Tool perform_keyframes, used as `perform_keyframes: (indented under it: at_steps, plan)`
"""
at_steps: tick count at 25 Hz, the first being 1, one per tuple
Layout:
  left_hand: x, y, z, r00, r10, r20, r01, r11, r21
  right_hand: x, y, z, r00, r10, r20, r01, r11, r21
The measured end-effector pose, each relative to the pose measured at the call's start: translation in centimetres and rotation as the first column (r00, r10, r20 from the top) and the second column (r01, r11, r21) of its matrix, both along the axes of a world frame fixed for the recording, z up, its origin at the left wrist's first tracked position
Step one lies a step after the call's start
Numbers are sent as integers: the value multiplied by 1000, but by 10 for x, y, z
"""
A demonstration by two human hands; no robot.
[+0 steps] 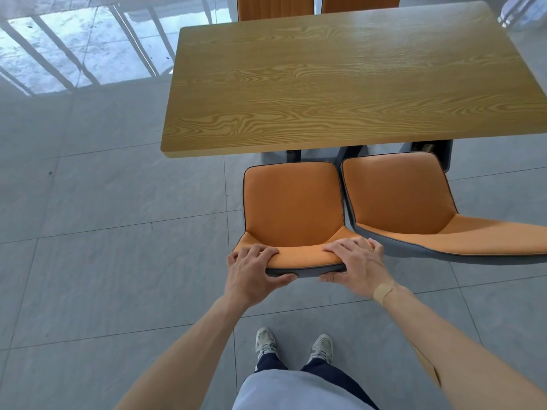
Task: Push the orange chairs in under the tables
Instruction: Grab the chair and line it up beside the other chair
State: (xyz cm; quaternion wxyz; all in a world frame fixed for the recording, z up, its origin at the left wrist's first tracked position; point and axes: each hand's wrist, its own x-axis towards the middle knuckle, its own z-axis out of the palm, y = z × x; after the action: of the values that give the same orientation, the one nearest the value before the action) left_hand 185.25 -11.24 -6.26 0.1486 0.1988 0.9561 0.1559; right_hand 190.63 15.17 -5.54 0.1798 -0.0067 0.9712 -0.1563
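An orange chair (291,202) with a grey shell stands in front of me, its seat just short of the near edge of a wood-grain table (340,81). My left hand (250,270) grips the left end of the chair's backrest top, fingers over the orange pad and thumb under the grey rim. My right hand (359,264) grips the right end the same way. A second orange chair (405,196) stands right beside it, also out from the table, its back reaching to the right edge of the view.
Two more orange chair backs (275,5) (359,1) show beyond the table's far edge. Black table legs (293,155) stand under the near edge. Grey tiled floor (103,232) spreads to the left, with railings reflected at top left. My feet (294,344) are behind the chair.
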Motion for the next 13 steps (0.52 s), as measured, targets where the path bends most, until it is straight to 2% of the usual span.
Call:
perform_keyframes:
  at_steps: [13]
  plan:
    - [23, 24, -3, 998, 56, 11, -55, 998, -33, 9, 27, 1, 998, 57, -1, -57, 998, -28]
